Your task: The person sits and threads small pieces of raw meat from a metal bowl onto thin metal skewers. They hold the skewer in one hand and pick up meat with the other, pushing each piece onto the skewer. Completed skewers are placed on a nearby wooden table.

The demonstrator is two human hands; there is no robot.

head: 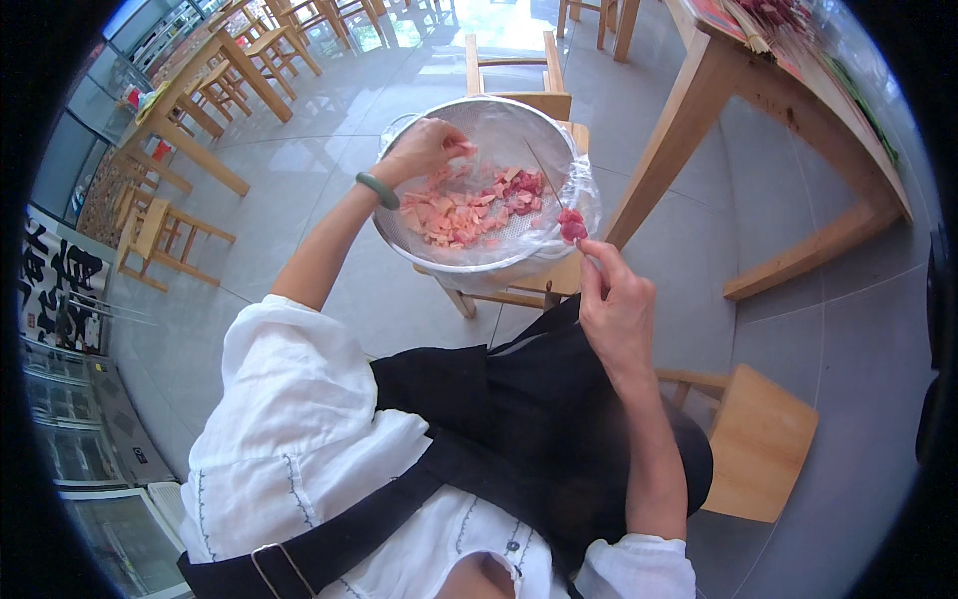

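Note:
A round perforated metal basket (387, 238), lined with clear plastic film, stands before me on a wooden chair. Small pale pink pieces of fatty meat (449, 213) lie in it, with darker red meat cubes (524, 193) on the right. My left hand (428, 152), with a green bangle at the wrist, is over the basket's far left part; its fingertips pinch what looks like a small pale meat piece. Between thumb and fingers, my right hand (615, 299) holds a thin skewer (544, 174) near the basket's right rim. Red meat (572, 224) is threaded on its lower part, next to my fingertips.
A wooden table (703, 90) at the upper right bears bundled sticks and more red meat on skewers. The wooden chair (540, 284) is under the basket. Another wooden seat (760, 442) is at my right. Tables and stools (168, 232) stand to the left, with glass-fronted refrigerators (112, 517) at lower left.

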